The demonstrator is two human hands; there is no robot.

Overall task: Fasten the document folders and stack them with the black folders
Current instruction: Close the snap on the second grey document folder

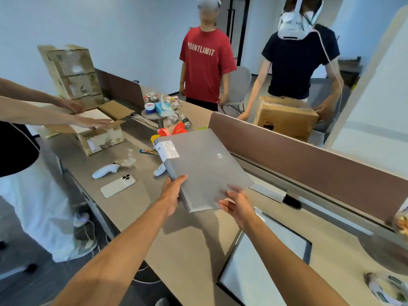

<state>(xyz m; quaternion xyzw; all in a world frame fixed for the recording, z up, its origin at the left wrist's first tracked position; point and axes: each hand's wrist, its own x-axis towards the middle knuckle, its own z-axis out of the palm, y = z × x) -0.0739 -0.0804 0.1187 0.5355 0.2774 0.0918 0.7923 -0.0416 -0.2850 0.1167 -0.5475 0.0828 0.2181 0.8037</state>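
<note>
Two hands hold one grey folder [203,166] above the long desk [194,239], its labelled end pointing to eleven o'clock. The left hand [171,195] grips the spine at the folder's seven o'clock, thumb on the cover, fingers hidden beneath. The right hand [237,205] pinches the near corner at five o'clock. A white phone [117,185] lies at nine o'clock.
</note>
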